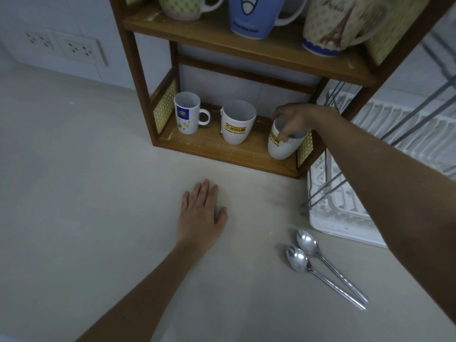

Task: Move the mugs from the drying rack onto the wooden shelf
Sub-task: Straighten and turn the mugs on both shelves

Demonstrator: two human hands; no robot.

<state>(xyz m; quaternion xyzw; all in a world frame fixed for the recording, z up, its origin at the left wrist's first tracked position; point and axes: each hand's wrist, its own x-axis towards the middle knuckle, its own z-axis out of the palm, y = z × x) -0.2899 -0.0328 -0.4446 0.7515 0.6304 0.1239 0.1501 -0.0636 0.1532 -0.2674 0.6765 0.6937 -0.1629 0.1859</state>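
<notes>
Nearest the camera, two shiny metal spoons (pixel 320 265) are lying side by side on the pale, matte countertop (pixel 74 193), bowls toward the shelf and handles running back to the right. Just beyond them the left hand (pixel 201 213) is resting palm down on the counter, fingers flat and close together, thumb slightly out, grasping nothing. To the right, the white plastic drying rack (pixel 330 213) with its wire frame is sitting beside the wooden shelf (pixel 222 149). Farther in, the right hand (pixel 293 119) is reaching onto the bottom board and pinching the rim of a white JOTUN mug (pixel 281 146), fingertips curled over the lip and into the opening; the mug is standing at the right end of the board, mouth up, its long axis leaning a little to the right. Left of it, a second JOTUN mug (pixel 237 123) and a white mug with a blue square (pixel 188 112), handle pointing right, are standing upright and apart. On the upper board three patterned ceramic mugs are sitting: green-dotted (pixel 183 7), blue (pixel 254 17), and Eiffel-tower cream (pixel 338 28). Behind, white wall sockets (pixel 64 46) are showing on the pale wall.
</notes>
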